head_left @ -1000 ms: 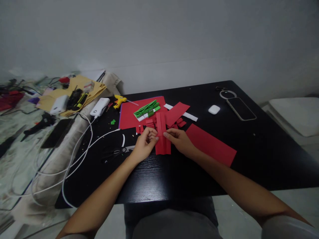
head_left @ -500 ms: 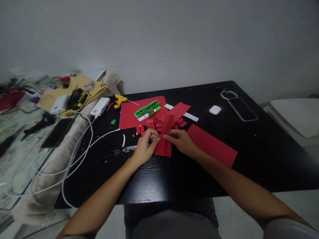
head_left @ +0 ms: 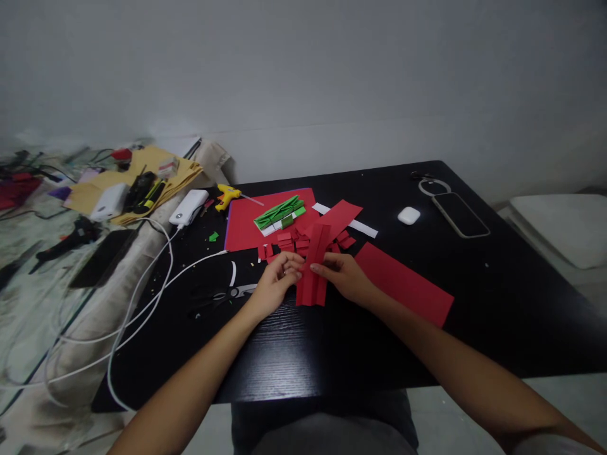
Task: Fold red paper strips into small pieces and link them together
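Note:
A red paper strip [head_left: 313, 281] with lengthwise creases is upheld between my two hands. My left hand [head_left: 279, 278] is closed at its left edge, thumb and fingertips against the paper. My right hand [head_left: 345, 275] pinches the right edge, its thumb lying on the face of the strip. Behind the strip lie small folded red paper pieces [head_left: 285, 239] and a flat red paper strip [head_left: 340, 215]. Beside my right forearm rests a larger red paper sheet [head_left: 405, 281], partly covered by that arm. Scissors [head_left: 232, 292] with dark handles lie left of my left hand.
Green folded paper [head_left: 281, 213] lies on a red sheet [head_left: 239, 227]. Nearby are a yellow glue gun [head_left: 227, 196], a white power bank [head_left: 190, 207] and its looping cable [head_left: 164, 284]. Rightward sit a white earbud case [head_left: 408, 215] and a phone [head_left: 459, 215].
The creased red strip stays in my hands and its lower end shows more open folds. My left thumb has shifted slightly left, off the strip's face. The camera view has tilted slightly.

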Demonstrator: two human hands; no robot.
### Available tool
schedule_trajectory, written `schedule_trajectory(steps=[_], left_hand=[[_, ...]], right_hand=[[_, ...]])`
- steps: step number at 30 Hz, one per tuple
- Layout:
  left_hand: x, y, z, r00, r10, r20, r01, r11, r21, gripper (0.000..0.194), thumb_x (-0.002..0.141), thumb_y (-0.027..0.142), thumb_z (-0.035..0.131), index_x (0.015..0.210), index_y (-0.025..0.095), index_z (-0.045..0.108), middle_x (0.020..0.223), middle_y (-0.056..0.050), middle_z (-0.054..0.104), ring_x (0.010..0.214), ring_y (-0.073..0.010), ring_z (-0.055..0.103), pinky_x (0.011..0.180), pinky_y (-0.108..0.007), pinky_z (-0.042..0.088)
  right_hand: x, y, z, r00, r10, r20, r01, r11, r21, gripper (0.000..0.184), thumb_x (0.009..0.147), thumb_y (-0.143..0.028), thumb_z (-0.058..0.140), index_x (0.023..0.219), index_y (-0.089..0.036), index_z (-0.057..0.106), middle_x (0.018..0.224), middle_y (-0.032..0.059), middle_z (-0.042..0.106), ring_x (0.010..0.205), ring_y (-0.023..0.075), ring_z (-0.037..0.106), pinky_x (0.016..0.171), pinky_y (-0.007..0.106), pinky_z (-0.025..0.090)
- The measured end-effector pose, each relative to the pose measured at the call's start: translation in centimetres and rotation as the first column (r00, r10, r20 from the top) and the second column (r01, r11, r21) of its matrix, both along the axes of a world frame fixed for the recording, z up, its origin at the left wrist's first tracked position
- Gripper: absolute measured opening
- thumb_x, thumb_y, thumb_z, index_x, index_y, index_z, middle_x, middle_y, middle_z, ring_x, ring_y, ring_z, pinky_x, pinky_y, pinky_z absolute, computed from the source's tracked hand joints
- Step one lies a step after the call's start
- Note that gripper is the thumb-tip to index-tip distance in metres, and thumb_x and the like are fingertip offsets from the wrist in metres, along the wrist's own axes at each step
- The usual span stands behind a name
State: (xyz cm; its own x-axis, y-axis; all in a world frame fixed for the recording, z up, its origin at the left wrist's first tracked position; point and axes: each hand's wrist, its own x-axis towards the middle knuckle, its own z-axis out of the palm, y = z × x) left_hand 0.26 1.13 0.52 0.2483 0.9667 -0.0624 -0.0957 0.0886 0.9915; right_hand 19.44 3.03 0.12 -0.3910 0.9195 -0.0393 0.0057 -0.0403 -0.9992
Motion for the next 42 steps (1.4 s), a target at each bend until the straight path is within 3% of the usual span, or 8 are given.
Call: schedule_trajectory(steps=[4, 13, 33, 42], left_hand=[[-0.1, 0.1, 0.0, 0.998, -0.008, -0.059, 0.006, 1.000, -0.026, 0.027, 0.083, 0.040, 0.071, 0.094, 0.016, 0.066, 0.072, 0.000, 0.060, 0.064, -0.0118, 0.054, 0.063, -0.024, 0.041], [0.1, 0.0, -0.8, 0.959, 0.134, -0.248, -0.092, 0.980, 0.175, 0.028, 0.084, 0.045, 0.070, 0.092, 0.018, 0.073, 0.086, -0.004, 0.071, 0.077, -0.0170, 0.062, 0.071, -0.028, 0.049], [0.3, -0.2, -1.1, 0.952, 0.142, -0.270, -0.097, 0.980, 0.173, 0.028, 0.087, 0.041, 0.066, 0.097, 0.017, 0.075, 0.086, -0.004, 0.073, 0.076, -0.0170, 0.064, 0.072, -0.027, 0.048], [0.4, -0.3, -0.9, 0.942, 0.168, -0.290, -0.111, 0.973, 0.204, 0.026, 0.087, 0.039, 0.066, 0.096, 0.017, 0.075, 0.082, -0.003, 0.073, 0.072, -0.0157, 0.062, 0.068, -0.025, 0.047]], right_hand=[[0.0, 0.0, 0.3, 1.000, -0.011, 0.002, 0.011, 1.000, 0.003, 0.031, 0.081, -0.047, 0.072, 0.094, -0.019, 0.077, 0.088, 0.0035, 0.076, 0.086, 0.0236, 0.070, 0.079, 0.036, 0.055], [0.2, 0.2, 0.5, 1.000, 0.018, -0.013, -0.017, 1.000, 0.015, 0.032, 0.082, -0.047, 0.071, 0.098, -0.019, 0.077, 0.093, 0.0042, 0.077, 0.092, 0.0253, 0.070, 0.086, 0.040, 0.054], [0.6, 0.7, -0.1, 0.997, 0.082, -0.001, -0.082, 0.996, 0.030, 0.034, 0.083, -0.046, 0.072, 0.101, -0.017, 0.077, 0.094, 0.0049, 0.077, 0.092, 0.0249, 0.071, 0.085, 0.037, 0.055], [0.5, 0.5, 0.1, 0.999, 0.045, 0.023, -0.046, 0.998, 0.043, 0.035, 0.081, -0.046, 0.073, 0.097, -0.016, 0.077, 0.094, 0.0053, 0.077, 0.091, 0.0255, 0.071, 0.083, 0.037, 0.055]])
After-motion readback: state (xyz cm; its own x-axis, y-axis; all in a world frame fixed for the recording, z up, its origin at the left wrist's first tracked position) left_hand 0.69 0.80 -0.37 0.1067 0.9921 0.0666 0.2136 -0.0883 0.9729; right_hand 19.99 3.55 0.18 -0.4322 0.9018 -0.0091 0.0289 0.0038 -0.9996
